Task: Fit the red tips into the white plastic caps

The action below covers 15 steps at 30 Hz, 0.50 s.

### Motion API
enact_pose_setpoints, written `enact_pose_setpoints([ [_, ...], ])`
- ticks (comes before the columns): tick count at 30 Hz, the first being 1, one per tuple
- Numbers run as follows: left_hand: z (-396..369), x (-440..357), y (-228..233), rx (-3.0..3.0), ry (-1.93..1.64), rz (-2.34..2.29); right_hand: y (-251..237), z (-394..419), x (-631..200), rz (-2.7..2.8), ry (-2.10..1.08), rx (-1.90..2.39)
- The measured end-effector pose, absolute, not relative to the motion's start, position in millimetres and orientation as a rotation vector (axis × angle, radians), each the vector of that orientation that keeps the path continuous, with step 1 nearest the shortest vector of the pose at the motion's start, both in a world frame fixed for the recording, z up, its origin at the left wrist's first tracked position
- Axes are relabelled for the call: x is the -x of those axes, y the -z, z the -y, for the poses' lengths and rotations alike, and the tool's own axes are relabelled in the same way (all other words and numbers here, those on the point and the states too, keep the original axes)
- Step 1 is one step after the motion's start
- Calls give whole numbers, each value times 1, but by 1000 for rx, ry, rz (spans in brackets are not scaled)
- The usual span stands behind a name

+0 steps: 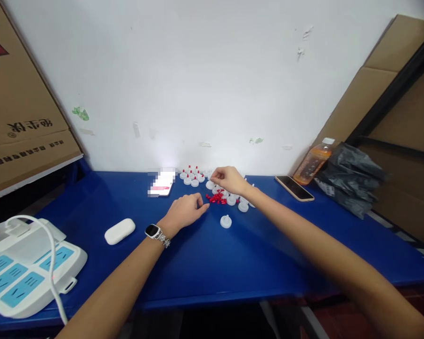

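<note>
Because the red caps point(218, 197) are so small and lie heaped against the white lids point(231, 200), a light pinch by the sides should serve best, I judge — fingertips kept off the open end, and one piece taken at a time. Where a cap meets a spout, setting it straight before pressing would lower the risk of a crooked fit, and a second hand on the rim should stop the lid sliding.

The left hand point(185, 211) rests low over the table point(198, 263), half open: its thumb points toward the near edge of the cap heap, apart from the curled forefinger, with nothing visible between them. The right hand point(231, 179) reaches above the lids, its thumb and fingertips drawn narrowly together beside one of them; whether they grip anything is too small to tell from here.

Just in front of the heap sits a single lid point(225, 221), bare spout upward — while the lids wearing red caps point(187, 181) stand grouped near the wall, beyond the left hand.
</note>
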<state>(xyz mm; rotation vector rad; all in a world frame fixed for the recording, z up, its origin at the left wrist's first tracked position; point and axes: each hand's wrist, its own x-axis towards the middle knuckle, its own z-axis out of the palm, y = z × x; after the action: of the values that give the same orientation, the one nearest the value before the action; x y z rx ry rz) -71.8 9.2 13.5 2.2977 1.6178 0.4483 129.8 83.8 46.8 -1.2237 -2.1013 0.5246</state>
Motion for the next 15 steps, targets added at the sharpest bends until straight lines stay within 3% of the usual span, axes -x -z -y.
enact_pose_setpoints([
  [8,-5,68,-18,-2310,-396,-1632,-47,-108,-100,2498,-176,1397],
  [15,-1,67,-21,-2322,-370,-1608,-53,-127,-87,2334,-62,1574],
])
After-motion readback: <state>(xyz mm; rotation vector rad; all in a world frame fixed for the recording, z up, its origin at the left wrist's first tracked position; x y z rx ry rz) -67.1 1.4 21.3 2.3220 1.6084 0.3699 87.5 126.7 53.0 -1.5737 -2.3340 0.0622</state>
